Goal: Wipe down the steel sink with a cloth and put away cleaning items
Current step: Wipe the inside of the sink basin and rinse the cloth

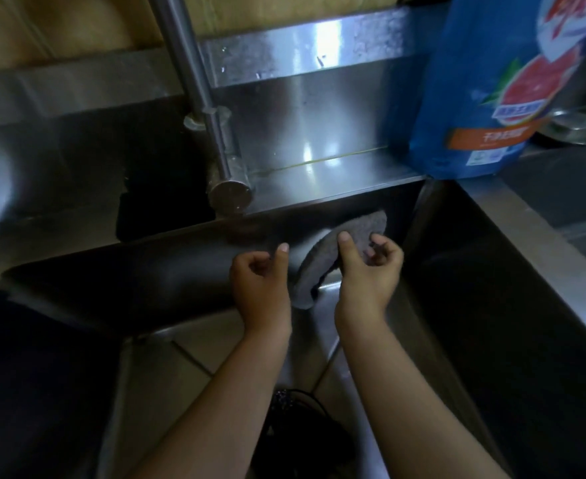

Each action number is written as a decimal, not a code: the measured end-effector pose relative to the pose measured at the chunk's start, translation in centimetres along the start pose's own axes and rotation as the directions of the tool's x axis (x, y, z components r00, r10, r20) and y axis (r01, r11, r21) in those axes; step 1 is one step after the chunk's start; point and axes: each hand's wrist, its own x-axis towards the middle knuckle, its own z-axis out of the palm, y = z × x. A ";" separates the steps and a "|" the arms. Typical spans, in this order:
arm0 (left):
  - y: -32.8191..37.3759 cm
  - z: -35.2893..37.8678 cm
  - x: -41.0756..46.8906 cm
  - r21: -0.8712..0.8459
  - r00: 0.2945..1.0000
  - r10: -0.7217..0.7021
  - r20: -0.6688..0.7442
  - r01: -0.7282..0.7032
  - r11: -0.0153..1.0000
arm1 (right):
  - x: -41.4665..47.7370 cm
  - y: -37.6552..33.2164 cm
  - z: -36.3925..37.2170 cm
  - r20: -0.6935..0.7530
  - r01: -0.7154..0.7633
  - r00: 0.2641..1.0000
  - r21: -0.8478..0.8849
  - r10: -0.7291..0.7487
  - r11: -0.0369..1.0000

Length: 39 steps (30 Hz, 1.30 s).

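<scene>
Both my hands are down inside the steel sink [457, 257], near its back wall. My right hand [367, 267] pinches a grey cloth [322, 261] between thumb and curled fingers; the cloth hangs down from it between the two hands. My left hand [260, 281] is just left of the cloth, fingers loosely curled and thumb raised, and whether it touches the cloth is hidden. The sink's basin is dark and in shadow.
A steel tap [212, 133] reaches down over the sink's back rim, its spout end just above my hands. A big blue detergent bag [485, 98] stands on the back right ledge. A steel dish [582, 126] sits at the far right. A dark drain [298, 426] lies between my forearms.
</scene>
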 end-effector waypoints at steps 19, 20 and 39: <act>-0.3 1.6 0.6 0.089 0.996 -0.016 -0.088 0.024 0.996 | 2.3 0.9 0.2 0.086 0.196 0.980 -0.310 -0.178 0.930; -0.6 1.2 0.6 0.091 0.996 -0.019 -0.092 0.028 0.996 | 2.3 1.0 0.1 0.083 0.183 0.983 -0.327 -0.164 0.927; 0.6 -5.8 -6.4 0.161 0.995 -0.071 -0.071 0.081 0.984 | -3.9 -6.0 -4.6 0.336 0.111 0.940 -0.440 0.049 0.891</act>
